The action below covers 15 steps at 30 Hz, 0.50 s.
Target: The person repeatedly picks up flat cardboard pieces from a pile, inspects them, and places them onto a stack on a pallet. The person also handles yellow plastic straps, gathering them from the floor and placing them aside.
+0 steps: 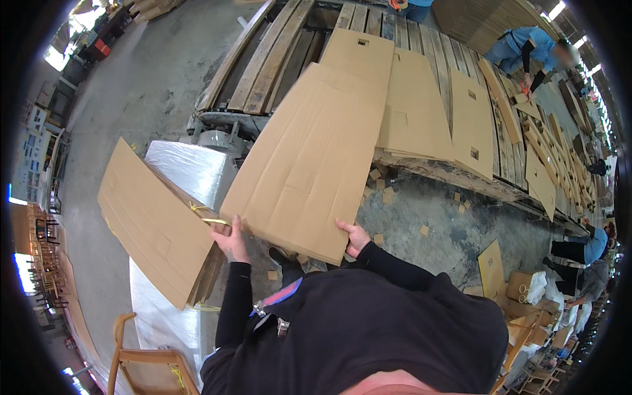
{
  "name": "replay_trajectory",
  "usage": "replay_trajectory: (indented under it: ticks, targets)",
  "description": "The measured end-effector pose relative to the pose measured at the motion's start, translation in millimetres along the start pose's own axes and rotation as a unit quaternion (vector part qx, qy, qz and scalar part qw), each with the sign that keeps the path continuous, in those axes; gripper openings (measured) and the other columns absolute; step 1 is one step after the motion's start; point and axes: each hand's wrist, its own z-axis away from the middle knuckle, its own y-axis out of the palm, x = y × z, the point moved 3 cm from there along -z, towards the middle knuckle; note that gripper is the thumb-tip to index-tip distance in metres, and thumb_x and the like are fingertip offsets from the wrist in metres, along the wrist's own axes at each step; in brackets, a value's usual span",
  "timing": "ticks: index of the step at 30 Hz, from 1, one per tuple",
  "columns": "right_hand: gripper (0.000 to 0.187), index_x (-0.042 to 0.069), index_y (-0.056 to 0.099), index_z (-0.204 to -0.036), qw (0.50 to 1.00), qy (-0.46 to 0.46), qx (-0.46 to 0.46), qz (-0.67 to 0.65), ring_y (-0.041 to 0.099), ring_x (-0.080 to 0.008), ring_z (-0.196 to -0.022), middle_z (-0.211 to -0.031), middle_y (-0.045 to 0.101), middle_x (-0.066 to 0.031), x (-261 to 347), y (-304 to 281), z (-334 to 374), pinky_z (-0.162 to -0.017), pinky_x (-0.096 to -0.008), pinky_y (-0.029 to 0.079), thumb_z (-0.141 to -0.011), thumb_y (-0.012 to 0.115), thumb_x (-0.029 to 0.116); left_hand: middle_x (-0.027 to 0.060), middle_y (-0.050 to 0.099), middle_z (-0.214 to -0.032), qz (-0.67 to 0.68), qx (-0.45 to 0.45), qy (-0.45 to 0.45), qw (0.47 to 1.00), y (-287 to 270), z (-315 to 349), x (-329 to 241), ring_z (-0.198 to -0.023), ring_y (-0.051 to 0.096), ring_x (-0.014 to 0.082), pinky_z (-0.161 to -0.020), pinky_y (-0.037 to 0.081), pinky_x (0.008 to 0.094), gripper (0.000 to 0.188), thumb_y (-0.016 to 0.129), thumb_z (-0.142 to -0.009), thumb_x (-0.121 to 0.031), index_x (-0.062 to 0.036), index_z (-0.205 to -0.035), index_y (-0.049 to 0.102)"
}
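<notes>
A thin stack of brown cardboard sheets slants from my body up toward the slatted platform. My right hand grips its near right corner, thumb on top and fingers underneath. At the near left corner, my left hand is closed around the edge. A yellow strap passes by the left fingers; whether they hold it too I cannot tell. To the left leans a bundle of cardboard tied with yellow strap, resting on a silver-wrapped block.
More cardboard sheets lie on the wooden slatted platform. Cardboard scraps litter the floor. A wooden chair stands at lower left. A co-worker in blue bends over the platform's far side; other people are at right.
</notes>
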Motion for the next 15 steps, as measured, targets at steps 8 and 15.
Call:
replay_trajectory:
  ticks: [8,15]
  targets:
    - [0.047,0.006,0.049,-0.129,0.998,0.058,-0.032,0.022,0.054,-0.0261,-0.116,-0.123,0.059,-0.0099,-15.6,-34.8,-11.2,-0.1,-0.0459,0.043,-0.087,0.068,0.018,0.0113,0.048,-0.135,0.373,0.216,-0.495,0.755,39.3,96.6,39.2,-0.124,0.047,0.0295,-0.105,0.037,0.0484,0.069,0.07,-0.084,-0.045,-0.0095,-0.136,0.041]
    - [0.05,0.005,0.045,-0.135,0.993,0.114,0.006,-0.007,0.052,-0.0261,-0.121,-0.131,0.055,-0.0127,-22.4,-51.6,-23.8,-0.103,-0.0462,0.041,-0.091,0.063,0.019,0.0111,0.051,-0.135,0.338,0.292,-0.5,0.742,77.9,112.1,26.4,-0.121,0.05,0.0298,-0.102,0.04,0.0495,0.062,0.061,-0.09,-0.044,-0.0072,-0.136,0.044]
